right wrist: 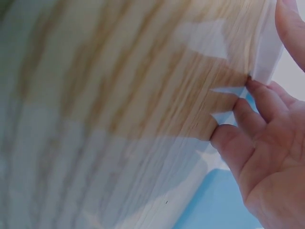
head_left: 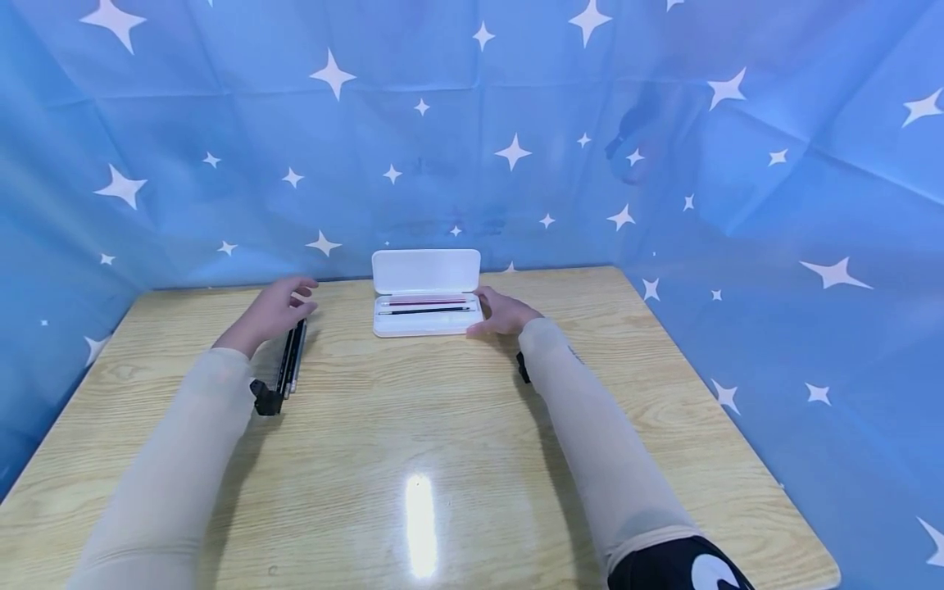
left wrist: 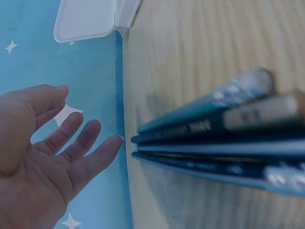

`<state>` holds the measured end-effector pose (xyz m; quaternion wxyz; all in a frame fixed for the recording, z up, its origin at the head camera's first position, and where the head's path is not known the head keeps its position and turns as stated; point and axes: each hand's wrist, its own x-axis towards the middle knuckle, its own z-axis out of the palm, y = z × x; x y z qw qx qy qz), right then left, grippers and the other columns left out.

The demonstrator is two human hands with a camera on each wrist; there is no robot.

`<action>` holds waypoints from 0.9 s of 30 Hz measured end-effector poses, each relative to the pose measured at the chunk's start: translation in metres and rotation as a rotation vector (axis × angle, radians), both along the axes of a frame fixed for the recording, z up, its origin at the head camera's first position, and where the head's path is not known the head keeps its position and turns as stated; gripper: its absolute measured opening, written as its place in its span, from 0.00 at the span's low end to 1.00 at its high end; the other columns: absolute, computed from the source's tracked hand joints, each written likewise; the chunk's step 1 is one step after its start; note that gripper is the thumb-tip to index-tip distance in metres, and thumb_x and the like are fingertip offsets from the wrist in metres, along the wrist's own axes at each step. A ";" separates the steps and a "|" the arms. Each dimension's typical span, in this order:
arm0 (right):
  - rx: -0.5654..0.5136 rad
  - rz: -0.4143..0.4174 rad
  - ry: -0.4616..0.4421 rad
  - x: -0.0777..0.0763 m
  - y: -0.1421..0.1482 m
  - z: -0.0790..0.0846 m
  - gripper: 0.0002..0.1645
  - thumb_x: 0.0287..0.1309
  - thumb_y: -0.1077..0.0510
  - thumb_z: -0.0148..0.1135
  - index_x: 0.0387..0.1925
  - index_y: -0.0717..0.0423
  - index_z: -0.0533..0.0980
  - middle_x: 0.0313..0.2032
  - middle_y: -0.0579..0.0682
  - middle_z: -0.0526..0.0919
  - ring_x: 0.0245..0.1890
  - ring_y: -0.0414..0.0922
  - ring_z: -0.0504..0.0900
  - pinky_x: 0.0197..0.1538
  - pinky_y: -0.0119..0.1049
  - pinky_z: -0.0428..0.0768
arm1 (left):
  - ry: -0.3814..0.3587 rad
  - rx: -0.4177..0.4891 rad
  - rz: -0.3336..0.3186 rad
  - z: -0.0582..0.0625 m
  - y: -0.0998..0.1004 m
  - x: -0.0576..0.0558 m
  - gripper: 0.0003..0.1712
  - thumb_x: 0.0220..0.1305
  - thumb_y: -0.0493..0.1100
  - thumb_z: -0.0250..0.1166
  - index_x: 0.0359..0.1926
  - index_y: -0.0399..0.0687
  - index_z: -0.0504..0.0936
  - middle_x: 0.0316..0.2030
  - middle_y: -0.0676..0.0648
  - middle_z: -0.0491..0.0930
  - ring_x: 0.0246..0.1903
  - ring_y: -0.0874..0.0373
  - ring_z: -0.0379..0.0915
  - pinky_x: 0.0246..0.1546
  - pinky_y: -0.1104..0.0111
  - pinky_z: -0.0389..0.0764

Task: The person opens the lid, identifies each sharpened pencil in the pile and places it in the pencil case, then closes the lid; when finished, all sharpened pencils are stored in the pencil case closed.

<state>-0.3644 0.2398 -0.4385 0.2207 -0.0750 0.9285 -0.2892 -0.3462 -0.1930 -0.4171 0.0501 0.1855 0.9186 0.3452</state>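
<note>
A white pencil case (head_left: 428,325) stands with its lid (head_left: 426,271) raised at the back of the table. Inside it lie a thin black pencil-like stick (head_left: 424,310) and a reddish one (head_left: 428,302). My right hand (head_left: 504,313) holds the case's right end, thumb at the front corner and fingers toward the hinge side. Several dark pencils (head_left: 292,360) lie side by side at the left, their far ends near my left hand (head_left: 274,311). That hand hovers, fingers loosely bent and apart from the pencils (left wrist: 200,125), with nothing in it.
The wooden table (head_left: 354,459) carries a bright light reflection near its front. A blue cloth with white stars (head_left: 442,123) hangs right behind the table's back edge and along the right side. A dark wrist strap piece (head_left: 267,399) hangs under the left forearm.
</note>
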 end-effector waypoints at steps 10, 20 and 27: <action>-0.003 0.027 0.019 0.005 0.001 0.003 0.59 0.61 0.38 0.69 0.81 0.44 0.44 0.80 0.51 0.48 0.79 0.53 0.49 0.76 0.55 0.54 | -0.054 0.025 0.029 -0.006 -0.003 0.011 0.29 0.79 0.43 0.54 0.73 0.34 0.62 0.65 0.27 0.66 0.60 0.31 0.69 0.55 0.43 0.77; -0.018 0.026 0.019 0.007 -0.001 0.006 0.59 0.61 0.39 0.70 0.81 0.44 0.45 0.80 0.50 0.48 0.79 0.53 0.48 0.76 0.55 0.53 | -0.112 0.067 0.013 -0.009 -0.003 0.013 0.30 0.79 0.43 0.54 0.73 0.32 0.60 0.66 0.26 0.65 0.59 0.32 0.70 0.47 0.51 0.84; -0.014 0.025 0.028 0.010 -0.002 0.007 0.58 0.62 0.39 0.69 0.81 0.44 0.45 0.80 0.51 0.48 0.78 0.54 0.48 0.76 0.56 0.53 | -0.150 0.098 -0.003 -0.011 0.001 0.014 0.30 0.79 0.40 0.53 0.74 0.32 0.59 0.67 0.26 0.62 0.60 0.32 0.69 0.46 0.53 0.85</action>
